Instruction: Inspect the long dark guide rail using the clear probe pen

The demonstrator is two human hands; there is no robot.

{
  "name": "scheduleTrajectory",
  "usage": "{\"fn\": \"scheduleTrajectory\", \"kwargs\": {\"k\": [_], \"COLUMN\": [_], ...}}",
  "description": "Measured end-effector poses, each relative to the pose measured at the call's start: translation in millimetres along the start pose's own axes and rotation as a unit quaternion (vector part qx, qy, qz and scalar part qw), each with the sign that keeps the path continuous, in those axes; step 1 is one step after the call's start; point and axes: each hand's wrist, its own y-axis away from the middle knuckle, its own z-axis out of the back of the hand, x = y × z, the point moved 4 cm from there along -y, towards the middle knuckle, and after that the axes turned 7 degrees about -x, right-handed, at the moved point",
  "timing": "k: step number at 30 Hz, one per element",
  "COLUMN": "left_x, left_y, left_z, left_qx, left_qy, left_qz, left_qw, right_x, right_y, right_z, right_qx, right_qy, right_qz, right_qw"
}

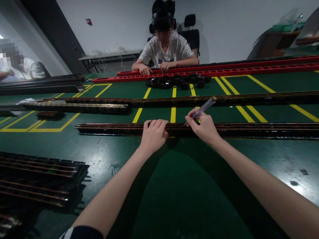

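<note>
A long dark rail with copper-coloured strips (pixel 253 129) lies across the table in front of me. My left hand (pixel 153 136) is curled over the rail, its fingers on the far side, gripping it. My right hand (pixel 204 126) pinches a small screwdriver with a clear handle (pixel 205 106). The screwdriver is tilted, handle end up to the right, with its thin tip down at the rail between my hands. Whether the tip touches the rail I cannot tell.
Another long dark rail (pixel 234 99) runs behind mine. A stack of copper-striped rails (pixel 26 171) lies at the left. Small black parts (pixel 176 81) sit before red slotted rails (pixel 230 71). A co-worker (pixel 165 50) sits opposite; another person (pixel 24 67) is far left. Yellow lines mark the green table (pixel 167 214).
</note>
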Motion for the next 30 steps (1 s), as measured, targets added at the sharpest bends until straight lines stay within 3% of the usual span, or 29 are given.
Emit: {"fn": "scheduleTrajectory", "kwargs": {"k": [13,20,30], "left_x": [1.5,1.3,-0.1], "left_y": [0.6,0.0,0.0], "left_z": [-0.8,-1.0,-0.7], "left_qx": [-0.003,0.001,-0.003], "left_qy": [0.000,-0.003,-0.009], "left_qz": [0.001,0.003,-0.003], "left_qw": [1.000,1.000,1.000], "right_x": [-1.9,-0.6,-2.8], "right_y": [-1.0,-0.8,-0.6], "right_z": [-0.6,-7.9,-4.3], "right_qx": [0.016,0.060,0.027], "right_qy": [0.001,0.021,-0.008], "right_qz": [-0.010,0.004,-0.028], "right_qw": [1.000,0.998,0.999]}}
